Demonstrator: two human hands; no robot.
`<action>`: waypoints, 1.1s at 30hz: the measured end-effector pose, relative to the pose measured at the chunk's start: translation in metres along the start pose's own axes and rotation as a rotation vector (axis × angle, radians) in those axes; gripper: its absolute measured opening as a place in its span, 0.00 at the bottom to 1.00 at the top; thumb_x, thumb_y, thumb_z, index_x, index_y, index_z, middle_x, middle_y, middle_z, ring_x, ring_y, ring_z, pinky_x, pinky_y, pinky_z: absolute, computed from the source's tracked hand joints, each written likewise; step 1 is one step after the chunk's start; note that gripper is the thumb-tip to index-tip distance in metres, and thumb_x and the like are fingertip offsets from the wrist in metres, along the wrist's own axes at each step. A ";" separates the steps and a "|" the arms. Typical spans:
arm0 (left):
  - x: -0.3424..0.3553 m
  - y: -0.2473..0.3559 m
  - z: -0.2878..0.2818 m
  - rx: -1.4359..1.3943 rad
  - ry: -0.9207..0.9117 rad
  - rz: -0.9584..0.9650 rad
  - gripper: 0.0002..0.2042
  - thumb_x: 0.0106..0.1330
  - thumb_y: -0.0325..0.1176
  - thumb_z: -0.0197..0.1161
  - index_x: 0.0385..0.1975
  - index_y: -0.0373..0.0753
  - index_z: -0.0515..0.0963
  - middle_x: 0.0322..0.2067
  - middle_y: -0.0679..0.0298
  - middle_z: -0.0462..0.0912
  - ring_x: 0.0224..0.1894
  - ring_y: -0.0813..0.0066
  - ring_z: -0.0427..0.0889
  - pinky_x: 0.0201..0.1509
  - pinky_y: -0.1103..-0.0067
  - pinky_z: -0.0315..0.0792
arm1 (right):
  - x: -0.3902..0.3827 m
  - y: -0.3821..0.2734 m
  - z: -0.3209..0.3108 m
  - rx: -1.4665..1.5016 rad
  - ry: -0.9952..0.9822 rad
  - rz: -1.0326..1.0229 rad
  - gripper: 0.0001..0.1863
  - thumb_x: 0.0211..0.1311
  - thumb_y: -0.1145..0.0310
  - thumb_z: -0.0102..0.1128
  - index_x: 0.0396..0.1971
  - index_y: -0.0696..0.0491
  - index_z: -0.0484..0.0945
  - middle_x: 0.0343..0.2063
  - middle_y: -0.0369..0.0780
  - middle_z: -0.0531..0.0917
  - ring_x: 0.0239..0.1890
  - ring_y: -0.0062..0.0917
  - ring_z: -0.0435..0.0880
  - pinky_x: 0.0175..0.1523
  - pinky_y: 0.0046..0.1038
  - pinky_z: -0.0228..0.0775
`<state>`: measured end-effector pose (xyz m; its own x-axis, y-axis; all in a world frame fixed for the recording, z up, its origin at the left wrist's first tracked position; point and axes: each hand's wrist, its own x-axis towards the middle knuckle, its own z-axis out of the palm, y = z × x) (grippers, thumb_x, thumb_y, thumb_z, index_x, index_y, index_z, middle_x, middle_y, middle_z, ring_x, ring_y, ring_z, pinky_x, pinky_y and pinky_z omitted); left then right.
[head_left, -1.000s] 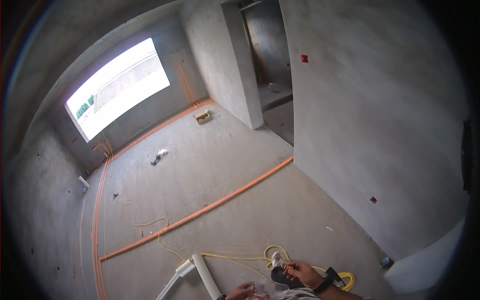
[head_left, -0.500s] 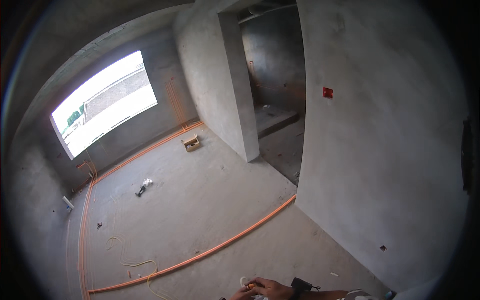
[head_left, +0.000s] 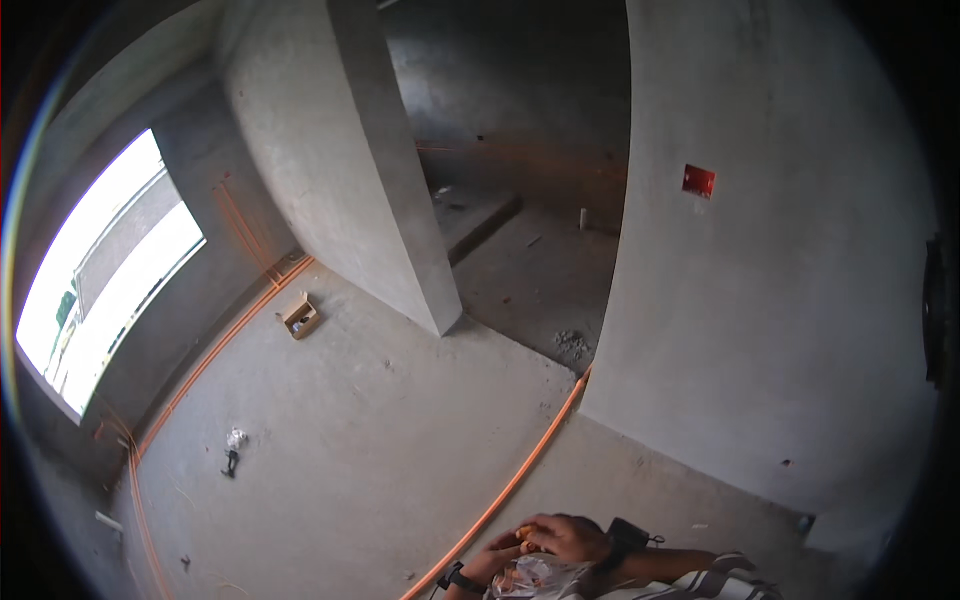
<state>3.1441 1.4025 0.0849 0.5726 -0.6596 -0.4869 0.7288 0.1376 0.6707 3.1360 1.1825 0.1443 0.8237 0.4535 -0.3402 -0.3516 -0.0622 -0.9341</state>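
Note:
My two hands meet low in the view, right of the middle. My right hand (head_left: 570, 540) is closed, its fingertips on a small orange piece (head_left: 525, 532), too small to tell its kind. My left hand (head_left: 495, 556) has its fingers curled in beside that piece; what it grips is partly hidden. A crumpled clear plastic bag (head_left: 535, 577) sits just under both hands, against my forearms. Dark bands circle both wrists, and a striped sleeve covers my right arm.
Orange conduit (head_left: 500, 496) crosses the concrete floor towards the doorway (head_left: 520, 270). An open cardboard box (head_left: 300, 318) stands near the far wall. A black tool with a whitish bag (head_left: 233, 452) lies at left. A red socket box (head_left: 699, 181) is set in the right wall.
The view has swung right and down, so window and floor things sit further left. More of my hands and the plastic bag show. The hands stay together at the orange piece.

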 end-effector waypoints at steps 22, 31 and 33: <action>0.433 0.461 -0.300 0.115 0.192 0.087 0.15 0.75 0.38 0.55 0.51 0.33 0.77 0.39 0.57 0.84 0.35 0.68 0.85 0.33 0.76 0.80 | 0.604 -0.157 -0.433 0.715 1.011 -0.386 0.12 0.65 0.72 0.67 0.45 0.56 0.78 0.28 0.34 0.83 0.26 0.17 0.77 0.31 0.21 0.69; 0.701 0.661 -0.350 0.204 -0.253 -0.022 0.11 0.72 0.34 0.65 0.47 0.35 0.80 0.45 0.67 0.82 0.49 0.78 0.78 0.57 0.78 0.70 | 0.707 -0.250 -0.622 0.415 1.365 -0.660 0.15 0.69 0.76 0.62 0.54 0.55 0.73 0.40 0.35 0.83 0.35 0.16 0.79 0.40 0.21 0.72; 0.765 0.709 -0.352 0.217 -0.323 -0.093 0.12 0.71 0.35 0.66 0.47 0.34 0.80 0.44 0.67 0.83 0.49 0.78 0.79 0.57 0.79 0.70 | 0.734 -0.263 -0.656 0.368 1.465 -0.669 0.15 0.70 0.75 0.62 0.54 0.55 0.73 0.42 0.35 0.84 0.37 0.15 0.79 0.41 0.21 0.72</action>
<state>4.2310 1.2558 -0.0089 0.3348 -0.8652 -0.3734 0.6560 -0.0705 0.7515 4.1244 0.9482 0.0692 0.4807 -0.8732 0.0805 0.3118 0.0843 -0.9464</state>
